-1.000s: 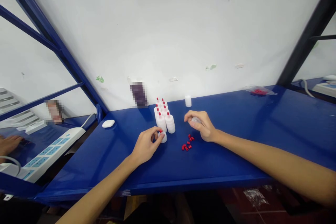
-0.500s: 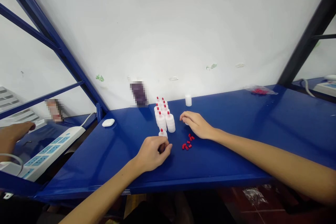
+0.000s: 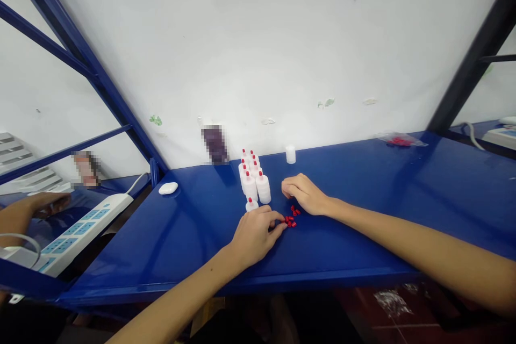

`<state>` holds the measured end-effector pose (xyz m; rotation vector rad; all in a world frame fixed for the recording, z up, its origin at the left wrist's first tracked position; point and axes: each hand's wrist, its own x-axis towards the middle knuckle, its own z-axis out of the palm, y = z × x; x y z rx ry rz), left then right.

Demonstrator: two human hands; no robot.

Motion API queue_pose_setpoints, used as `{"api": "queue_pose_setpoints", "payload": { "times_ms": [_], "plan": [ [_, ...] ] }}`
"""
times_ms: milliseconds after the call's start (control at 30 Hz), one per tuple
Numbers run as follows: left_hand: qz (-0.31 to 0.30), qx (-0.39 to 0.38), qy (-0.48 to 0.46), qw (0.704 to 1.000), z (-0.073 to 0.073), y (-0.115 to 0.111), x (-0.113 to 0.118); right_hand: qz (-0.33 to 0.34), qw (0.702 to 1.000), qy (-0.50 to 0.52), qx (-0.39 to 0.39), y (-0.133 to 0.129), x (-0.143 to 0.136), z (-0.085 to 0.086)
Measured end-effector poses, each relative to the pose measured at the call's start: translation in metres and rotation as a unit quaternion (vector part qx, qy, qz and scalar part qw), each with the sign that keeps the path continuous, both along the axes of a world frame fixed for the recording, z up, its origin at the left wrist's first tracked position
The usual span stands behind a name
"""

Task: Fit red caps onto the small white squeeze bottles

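Note:
My left hand (image 3: 258, 234) reaches to the small red caps (image 3: 291, 220) on the blue table, and its thumb and forefinger pinch one at the near edge of the pile. Just beyond that hand stands a white bottle (image 3: 252, 205) with a red-capped tip, its lower part hidden by the hand. My right hand (image 3: 304, 193) rests just beyond the caps with its fingers curled closed; whatever they hold, if anything, is hidden. Behind and to the left, several white bottles (image 3: 263, 189) with red caps on their tips stand upright in two rows.
A white bottle-like cylinder (image 3: 291, 154) without a red tip stands near the wall. A clear bag of red pieces (image 3: 400, 141) lies at the back right. On the left are a small white case (image 3: 168, 188) and a power strip (image 3: 86, 228). The blue table (image 3: 181, 242) ends before me.
My left hand has moved right, from in front of the near bottle to the red caps, and its fingertips have closed at one. My right hand has shifted slightly right.

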<state>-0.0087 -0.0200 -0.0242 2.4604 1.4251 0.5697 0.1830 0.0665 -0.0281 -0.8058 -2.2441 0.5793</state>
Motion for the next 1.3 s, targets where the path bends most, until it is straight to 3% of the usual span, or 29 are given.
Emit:
{"api": "queue_pose_setpoints", "payload": {
  "times_ms": [267, 500, 700, 1000, 1300],
  "plan": [
    [0.006, 0.085, -0.178, 0.98, -0.013, -0.004, -0.002, 0.105, 0.989, -0.036, 0.1, -0.018, 0.0, 0.008],
    [-0.037, 0.185, -0.245, 0.951, -0.01, -0.01, -0.003, 0.117, 0.972, -0.102, 0.177, -0.036, -0.008, 0.013],
    [-0.065, 0.197, -0.224, 0.952, -0.013, -0.009, -0.005, 0.078, 0.981, -0.101, 0.148, -0.045, -0.01, 0.016],
    [-0.097, 0.216, -0.216, 0.947, -0.015, -0.011, -0.006, 0.096, 0.994, -0.042, 0.041, -0.055, -0.015, 0.021],
    [-0.105, 0.193, -0.211, 0.952, -0.012, -0.012, -0.008, 0.155, 0.986, 0.02, 0.061, -0.054, -0.016, 0.017]
  ]
}}
